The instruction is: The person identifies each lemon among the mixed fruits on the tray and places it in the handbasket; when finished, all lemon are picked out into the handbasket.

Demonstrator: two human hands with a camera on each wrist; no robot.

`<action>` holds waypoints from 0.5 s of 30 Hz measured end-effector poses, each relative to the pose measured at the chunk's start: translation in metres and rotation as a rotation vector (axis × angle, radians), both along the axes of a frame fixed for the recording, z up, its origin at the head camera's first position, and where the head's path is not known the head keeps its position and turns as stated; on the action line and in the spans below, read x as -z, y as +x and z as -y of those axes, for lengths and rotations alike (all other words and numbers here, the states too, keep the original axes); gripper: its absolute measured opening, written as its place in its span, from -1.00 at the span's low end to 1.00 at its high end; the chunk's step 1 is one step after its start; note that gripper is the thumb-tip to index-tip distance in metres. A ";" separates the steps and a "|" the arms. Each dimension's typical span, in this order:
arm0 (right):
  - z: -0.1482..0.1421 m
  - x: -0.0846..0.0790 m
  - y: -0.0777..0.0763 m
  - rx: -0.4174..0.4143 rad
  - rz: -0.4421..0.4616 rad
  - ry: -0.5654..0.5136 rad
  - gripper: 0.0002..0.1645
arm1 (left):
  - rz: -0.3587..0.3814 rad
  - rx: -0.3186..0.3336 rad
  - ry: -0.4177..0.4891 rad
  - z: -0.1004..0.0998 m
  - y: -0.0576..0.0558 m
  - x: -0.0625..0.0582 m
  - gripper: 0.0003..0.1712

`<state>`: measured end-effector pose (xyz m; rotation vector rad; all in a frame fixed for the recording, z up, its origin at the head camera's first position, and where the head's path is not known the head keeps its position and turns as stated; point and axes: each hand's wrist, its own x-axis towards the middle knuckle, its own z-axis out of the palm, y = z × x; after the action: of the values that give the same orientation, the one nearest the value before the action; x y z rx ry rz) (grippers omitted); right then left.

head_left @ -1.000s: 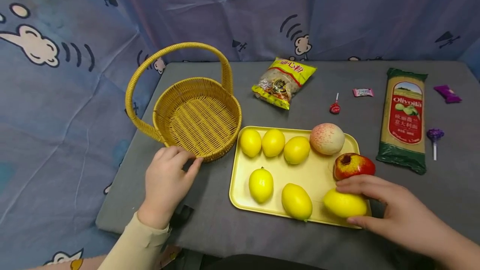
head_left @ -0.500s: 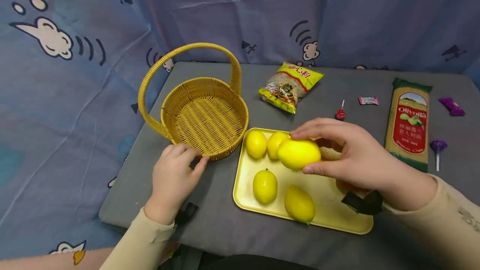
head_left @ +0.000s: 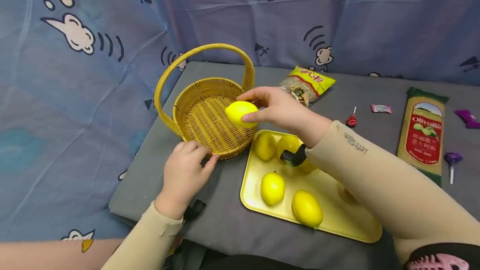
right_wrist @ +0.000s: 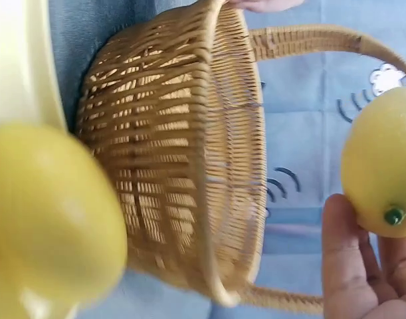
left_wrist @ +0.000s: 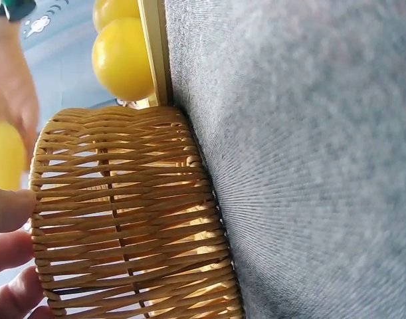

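Note:
A lemon (head_left: 236, 113) is pinched between the thumb and fingers of my right hand (head_left: 279, 109), held over the right side of the wicker basket (head_left: 208, 122). No fruit shows inside the basket. My left hand (head_left: 185, 176) grips the basket's near rim, thumb and fingers at the edge; the left wrist view shows the fingertips (left_wrist: 16, 206) there. To the right, a yellow tray (head_left: 337, 213) bears several more lemons, two of them (head_left: 273, 188) along its front. My right sleeve covers part of the tray, leaving only a sliver of a reddish fruit (head_left: 346, 194) in sight.
Behind my right hand lies a macaroni bag (head_left: 315, 81). Farther right are a red lollipop (head_left: 351, 121), a pink candy (head_left: 381, 108), a spaghetti pack (head_left: 423, 132), a purple candy (head_left: 468, 118) and a purple lollipop (head_left: 452, 159). The basket's tall handle (head_left: 210, 46) arches up.
My right hand has taken the lemon from the tray's front right corner and carried it left, across the tray to the basket. The left hand stays on the rim.

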<state>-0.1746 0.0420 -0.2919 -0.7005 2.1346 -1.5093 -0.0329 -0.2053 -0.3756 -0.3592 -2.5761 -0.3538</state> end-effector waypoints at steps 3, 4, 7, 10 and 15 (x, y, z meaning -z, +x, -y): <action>0.021 0.012 -0.008 -0.024 0.019 0.047 -0.41 | -0.002 0.007 0.000 -0.001 0.000 0.000 -0.82; 0.028 0.015 -0.010 -0.040 0.016 0.069 -0.41 | -0.001 0.008 0.000 -0.001 -0.001 0.000 -0.82; 0.044 0.026 -0.013 -0.101 -0.018 0.152 -0.37 | 0.001 0.006 -0.001 -0.001 -0.001 0.001 -0.82; 0.055 0.036 -0.014 -0.179 -0.100 0.246 -0.39 | 0.000 0.004 -0.001 -0.001 -0.001 0.002 -0.82; 0.066 0.048 -0.012 -0.282 -0.259 0.406 -0.48 | -0.011 0.008 -0.003 0.000 -0.001 0.002 -0.83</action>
<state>-0.1864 -0.0239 -0.3404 -1.0331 2.3088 -0.8416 -0.0339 -0.2049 -0.3775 -0.3717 -2.5649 -0.3499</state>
